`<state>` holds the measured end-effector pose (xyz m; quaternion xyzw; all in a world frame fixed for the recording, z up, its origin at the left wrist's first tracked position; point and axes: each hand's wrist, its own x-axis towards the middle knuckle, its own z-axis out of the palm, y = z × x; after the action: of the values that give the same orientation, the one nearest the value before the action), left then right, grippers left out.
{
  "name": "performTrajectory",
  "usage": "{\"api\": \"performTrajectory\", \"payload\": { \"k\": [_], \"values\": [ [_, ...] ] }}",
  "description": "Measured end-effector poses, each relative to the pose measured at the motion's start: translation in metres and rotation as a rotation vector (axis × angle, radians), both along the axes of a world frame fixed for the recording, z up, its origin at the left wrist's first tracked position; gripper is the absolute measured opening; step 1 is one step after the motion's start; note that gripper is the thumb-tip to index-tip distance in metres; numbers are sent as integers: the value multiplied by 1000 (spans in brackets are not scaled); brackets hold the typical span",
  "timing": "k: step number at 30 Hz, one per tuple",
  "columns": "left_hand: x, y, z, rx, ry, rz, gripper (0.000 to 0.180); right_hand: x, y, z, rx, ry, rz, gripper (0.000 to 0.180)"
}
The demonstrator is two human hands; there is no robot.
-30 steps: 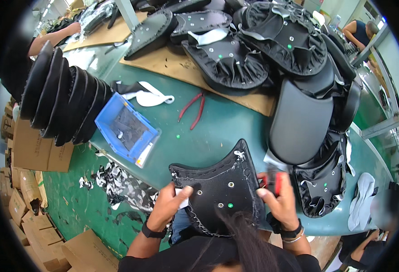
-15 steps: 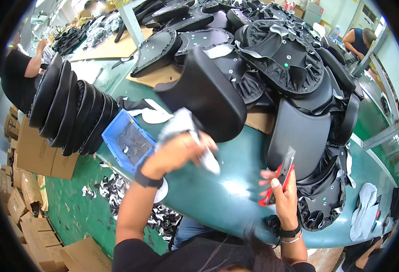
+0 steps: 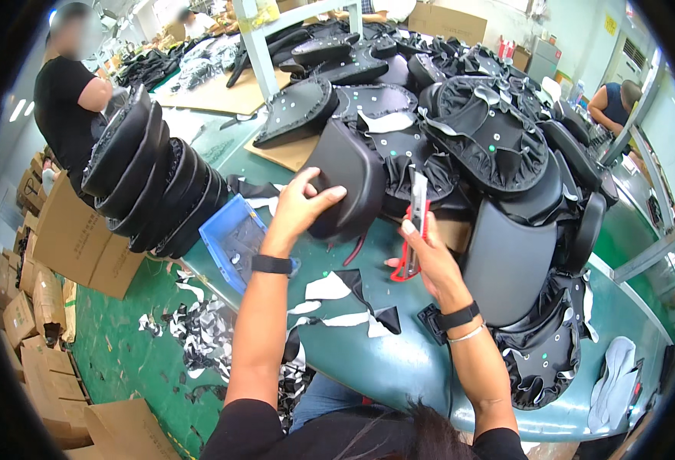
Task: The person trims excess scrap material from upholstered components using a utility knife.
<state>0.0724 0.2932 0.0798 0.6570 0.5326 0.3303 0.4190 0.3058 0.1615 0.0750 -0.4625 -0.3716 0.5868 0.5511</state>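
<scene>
My left hand (image 3: 300, 207) is at the left edge of a smooth black seat cushion (image 3: 359, 172), its thumb across the front face and its other fingers by the upper edge. The cushion stands tilted against the pile. In my right hand (image 3: 433, 257) is a red utility knife (image 3: 412, 241), blade out and pointing up, just right of the cushion. Cut black and white fabric scraps (image 3: 330, 287) lie on the green table (image 3: 353, 364) between my forearms. Beneath the cushion shows a thin red piece (image 3: 355, 251) that I cannot make out.
A blue bin (image 3: 218, 230) with dark bits stands left of my left forearm. Stacked cushions (image 3: 153, 176) rise beyond it. Gathered-back cushions (image 3: 487, 138) pile up ahead and right. Scraps (image 3: 199, 330) litter the floor; a person (image 3: 65, 100) stands far left.
The fabric piece from my left hand now lies on the table as scraps. That hand has moved up to the cushion, which has shifted. The knife has moved left, closer to the cushion.
</scene>
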Motion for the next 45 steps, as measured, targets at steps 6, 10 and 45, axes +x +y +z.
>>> {"api": "performTrajectory", "payload": {
  "k": [6,10,45],
  "values": [
    [47,-68,-6,381,373,-49,121,-8,18,-14,18,239,30,46],
    [59,-67,-31,709,388,215,112,-20,24,-6,45,183,112,45],
    [-77,-236,28,-20,299,-698,30,46,-260,-10,-346,-299,526,45]
  ]
}}
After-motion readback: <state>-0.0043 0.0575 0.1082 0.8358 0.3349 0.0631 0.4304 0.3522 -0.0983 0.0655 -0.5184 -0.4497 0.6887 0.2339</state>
